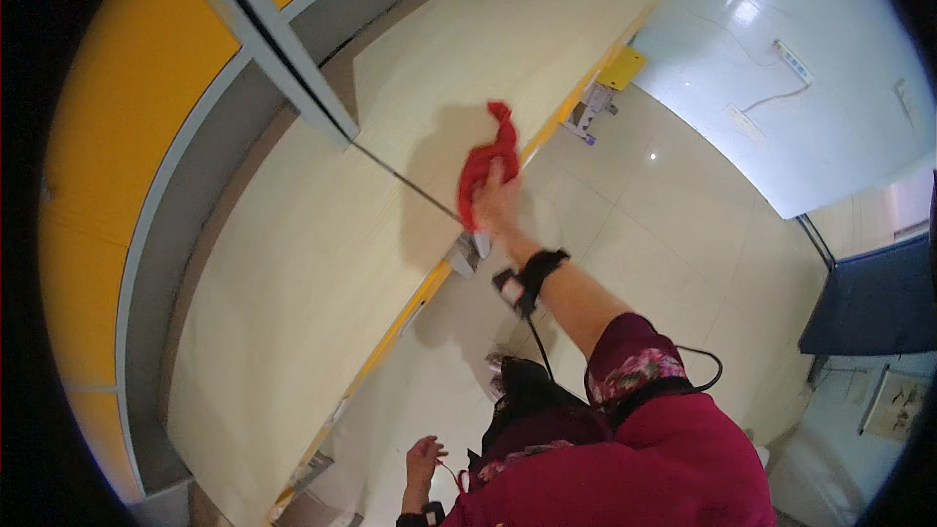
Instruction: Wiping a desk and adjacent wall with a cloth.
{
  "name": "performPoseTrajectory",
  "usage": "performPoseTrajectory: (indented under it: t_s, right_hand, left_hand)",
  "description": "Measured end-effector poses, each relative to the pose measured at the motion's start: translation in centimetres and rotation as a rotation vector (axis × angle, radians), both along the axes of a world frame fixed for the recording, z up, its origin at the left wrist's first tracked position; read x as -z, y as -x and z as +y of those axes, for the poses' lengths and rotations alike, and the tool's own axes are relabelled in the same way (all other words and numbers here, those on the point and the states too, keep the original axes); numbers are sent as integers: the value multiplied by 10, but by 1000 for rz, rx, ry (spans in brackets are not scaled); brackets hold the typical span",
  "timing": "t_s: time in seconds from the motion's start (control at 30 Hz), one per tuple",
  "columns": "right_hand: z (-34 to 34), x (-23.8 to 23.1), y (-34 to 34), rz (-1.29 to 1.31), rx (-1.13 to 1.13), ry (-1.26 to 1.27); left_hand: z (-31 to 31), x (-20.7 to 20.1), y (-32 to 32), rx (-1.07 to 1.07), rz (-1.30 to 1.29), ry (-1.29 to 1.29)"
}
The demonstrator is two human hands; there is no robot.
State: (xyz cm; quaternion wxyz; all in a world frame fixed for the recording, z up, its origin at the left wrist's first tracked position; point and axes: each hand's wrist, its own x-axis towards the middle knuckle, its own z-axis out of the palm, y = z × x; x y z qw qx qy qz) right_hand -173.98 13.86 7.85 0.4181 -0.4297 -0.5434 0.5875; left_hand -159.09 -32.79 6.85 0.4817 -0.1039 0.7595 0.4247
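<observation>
A crumpled red cloth (502,144) is gripped in my right hand (496,205), over the front edge of a pale wood-look desktop (439,59). The cloth hangs out past my fingers toward the far side and casts a shadow on the desktop. From this view I cannot tell whether it touches the surface. My left hand (424,457) is low beside my body, off the desk's front edge, fingers loosely bent and apart, with nothing visible in it. A black strap with a small device (527,283) sits on my right wrist, its cable running back toward my body.
A grey-framed partition with yellow panels (166,146) rises behind the desk, and a grey post (278,49) stands at the seam between two desktop sections. A power strip (794,60) with a cord is on the pale wall to the right. A dark blue panel (869,298) stands at right.
</observation>
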Motion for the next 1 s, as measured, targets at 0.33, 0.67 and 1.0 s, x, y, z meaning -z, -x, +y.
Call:
performPoseTrajectory:
  t_s: [0.33, 0.67, 1.0]
  right_hand:
    - [75, -12, -5, -774, -411, -429]
    - [345, -31, -23, -1417, -293, -1131]
    - [139, -38, -11, -763, -879, -1361]
  left_hand:
    - [77, -46, 41, 140, 321, 49]
    - [181, -33, -7, 135, 68, 144]
    - [267, -19, -7, 206, 159, 104]
